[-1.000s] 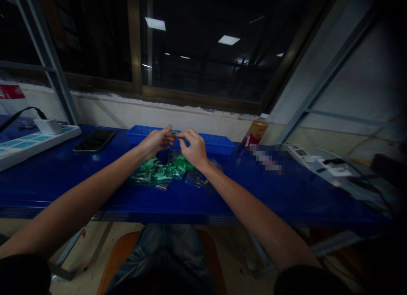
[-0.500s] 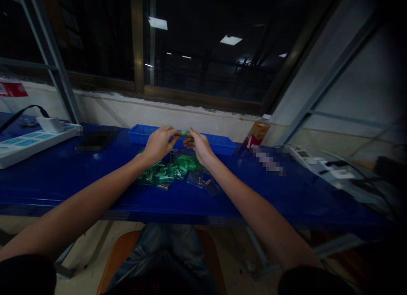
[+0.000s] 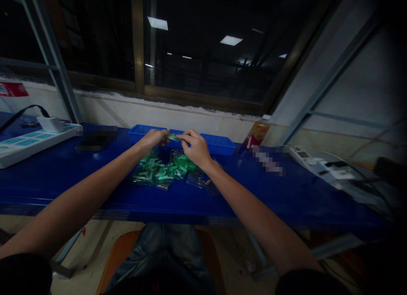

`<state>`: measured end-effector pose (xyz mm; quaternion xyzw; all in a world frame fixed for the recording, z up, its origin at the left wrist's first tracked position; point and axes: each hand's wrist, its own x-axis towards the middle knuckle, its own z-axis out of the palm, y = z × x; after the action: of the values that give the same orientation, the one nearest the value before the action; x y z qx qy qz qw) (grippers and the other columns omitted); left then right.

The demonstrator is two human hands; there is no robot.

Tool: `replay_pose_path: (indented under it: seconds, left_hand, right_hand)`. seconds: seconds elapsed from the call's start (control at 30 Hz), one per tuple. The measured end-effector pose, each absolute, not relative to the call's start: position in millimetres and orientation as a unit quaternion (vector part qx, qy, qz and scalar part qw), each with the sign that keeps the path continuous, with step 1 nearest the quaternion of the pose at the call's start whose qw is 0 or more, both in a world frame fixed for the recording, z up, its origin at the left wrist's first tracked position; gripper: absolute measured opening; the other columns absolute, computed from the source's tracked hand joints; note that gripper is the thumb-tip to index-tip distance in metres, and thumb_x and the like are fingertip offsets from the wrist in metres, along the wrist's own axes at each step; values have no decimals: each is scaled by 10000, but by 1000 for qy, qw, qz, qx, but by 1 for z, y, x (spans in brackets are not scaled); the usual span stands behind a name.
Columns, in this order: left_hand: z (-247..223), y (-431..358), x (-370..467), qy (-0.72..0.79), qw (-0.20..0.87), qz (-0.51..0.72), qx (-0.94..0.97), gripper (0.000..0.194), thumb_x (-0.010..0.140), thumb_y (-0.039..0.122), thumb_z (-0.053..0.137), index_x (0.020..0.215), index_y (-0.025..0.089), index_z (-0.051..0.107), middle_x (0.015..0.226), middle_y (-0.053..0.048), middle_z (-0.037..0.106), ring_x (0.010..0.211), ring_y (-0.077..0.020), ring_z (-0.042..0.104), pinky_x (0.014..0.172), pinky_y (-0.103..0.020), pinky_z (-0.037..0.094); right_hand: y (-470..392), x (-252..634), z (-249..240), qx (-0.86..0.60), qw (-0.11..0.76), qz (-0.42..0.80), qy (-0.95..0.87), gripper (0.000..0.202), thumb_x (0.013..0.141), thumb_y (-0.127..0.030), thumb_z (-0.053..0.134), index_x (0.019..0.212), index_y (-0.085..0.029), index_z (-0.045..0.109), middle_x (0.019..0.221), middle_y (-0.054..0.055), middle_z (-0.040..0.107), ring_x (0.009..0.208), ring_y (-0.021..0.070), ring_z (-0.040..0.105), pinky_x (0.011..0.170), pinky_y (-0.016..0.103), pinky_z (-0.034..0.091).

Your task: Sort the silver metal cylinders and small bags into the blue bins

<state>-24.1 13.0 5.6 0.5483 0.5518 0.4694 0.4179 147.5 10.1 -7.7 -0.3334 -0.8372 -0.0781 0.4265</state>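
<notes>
Near the tray (image 3: 221, 143), right fingers (image 3: 187, 137) pinch the green packet (image 3: 172, 137), now shifted leftward; left fingers' (image 3: 161, 134) hold unclear.

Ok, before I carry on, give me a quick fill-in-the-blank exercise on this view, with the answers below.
1. The right hand pinches a small item that is ____ in color.
2. The long, shallow tray beyond the plastic packets is colored ____.
3. The white power strip with turquoise panels lies on the person's ____ side.
4. The orange-and-red package stands past the tray's ____ end.

Missing words: green; blue; left; right.
</notes>
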Motion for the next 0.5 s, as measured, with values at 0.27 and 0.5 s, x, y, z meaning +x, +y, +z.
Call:
replay_pose_path:
  seconds: [0.27, 0.5]
  left_hand:
    - [4, 39, -56, 554, 405, 585, 432, 98, 723, 211, 520, 670, 133, 546, 578, -10, 523, 495, -98, 478, 451, -203, 329]
    - [-4, 41, -76, 642, 2, 522, 562, 496, 740, 425, 541, 1090, 73, 534, 1144, -223, 509, 1080, -334, 494, 901, -429, 386]
  right_hand:
    - [20, 156, -6, -372, 364, -40, -853, 243, 797, -245, 520, 999, -175, 636, 863, 56, 630, 851, 174, 567, 805, 325, 424]
    - [21, 178, 6, -388, 209, 158, -884, 336, 669, -327, 668, 985, -211, 669, 819, 40, 664, 687, 166, 586, 661, 302, 438]
